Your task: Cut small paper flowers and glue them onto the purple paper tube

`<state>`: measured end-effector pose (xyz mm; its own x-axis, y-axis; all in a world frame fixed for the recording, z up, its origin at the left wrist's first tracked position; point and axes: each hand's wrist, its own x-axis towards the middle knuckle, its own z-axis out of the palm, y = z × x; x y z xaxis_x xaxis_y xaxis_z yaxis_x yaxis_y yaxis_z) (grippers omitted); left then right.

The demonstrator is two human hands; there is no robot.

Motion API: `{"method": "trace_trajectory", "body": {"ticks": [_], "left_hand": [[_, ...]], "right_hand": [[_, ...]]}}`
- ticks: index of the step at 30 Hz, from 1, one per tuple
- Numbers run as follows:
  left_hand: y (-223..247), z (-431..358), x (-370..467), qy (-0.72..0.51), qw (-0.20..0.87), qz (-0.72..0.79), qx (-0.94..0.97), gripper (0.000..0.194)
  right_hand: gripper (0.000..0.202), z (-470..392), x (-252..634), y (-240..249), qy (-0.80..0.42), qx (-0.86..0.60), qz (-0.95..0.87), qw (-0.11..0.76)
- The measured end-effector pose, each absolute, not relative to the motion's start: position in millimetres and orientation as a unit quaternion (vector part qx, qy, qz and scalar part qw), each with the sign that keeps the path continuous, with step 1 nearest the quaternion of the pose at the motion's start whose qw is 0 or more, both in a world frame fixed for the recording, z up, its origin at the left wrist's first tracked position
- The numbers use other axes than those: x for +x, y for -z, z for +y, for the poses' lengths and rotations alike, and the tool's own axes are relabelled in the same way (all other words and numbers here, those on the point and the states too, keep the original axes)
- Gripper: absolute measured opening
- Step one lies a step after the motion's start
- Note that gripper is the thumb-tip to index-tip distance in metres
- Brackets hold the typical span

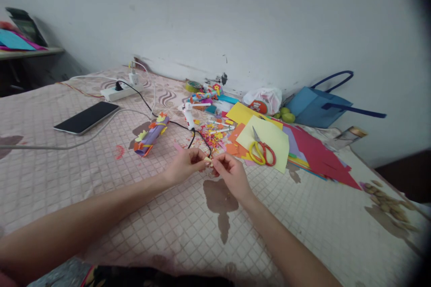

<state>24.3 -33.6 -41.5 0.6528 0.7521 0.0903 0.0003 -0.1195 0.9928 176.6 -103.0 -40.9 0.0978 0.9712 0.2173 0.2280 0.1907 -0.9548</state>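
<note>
My left hand [184, 166] and my right hand [233, 174] meet low over the patterned cloth, fingertips almost touching. Between them is a small pale yellow paper piece [208, 162], pinched by the fingers of both. A white glue gun [188, 115] with a black cord stands just beyond my hands. Small colourful paper scraps [215, 136] lie beside it. Left of the gun rests a purple paper roll [151, 136] with yellow and orange paper flowers. Scissors [261, 151] with one yellow and one red handle lie on a pale yellow sheet [280, 143] to the right.
A black phone [86, 118] and a white power strip [121, 91] with cables lie at the left. Coloured sheets [316, 154] spread to the right. Behind them are a blue bag [318, 106], green fruit [287, 115] and a plastic bag [264, 100]. A jar [350, 136] lies far right.
</note>
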Motion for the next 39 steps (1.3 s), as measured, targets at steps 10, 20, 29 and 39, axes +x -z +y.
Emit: {"method": "trace_trajectory", "body": {"ticks": [10,20,29,39], "left_hand": [[43.5,-33.3,23.2,-0.283,0.584,0.293,0.702,0.030],[40.8,-34.1,24.0,-0.278,0.616,0.301,0.673,0.029],[42.4,-33.3,24.0,-0.275,0.604,0.292,0.689,0.028],[41.5,-34.5,24.0,-0.240,0.616,0.301,0.687,0.027]], "right_hand": [[0.020,-104.3,176.1,40.5,-0.311,-0.547,-0.596,0.499],[0.031,-103.7,175.0,38.2,-0.365,-0.526,-0.570,0.515],[0.025,-103.8,176.8,39.6,-0.385,-0.521,-0.570,0.506],[0.020,-105.9,173.5,38.5,-0.319,-0.548,-0.598,0.490]]}}
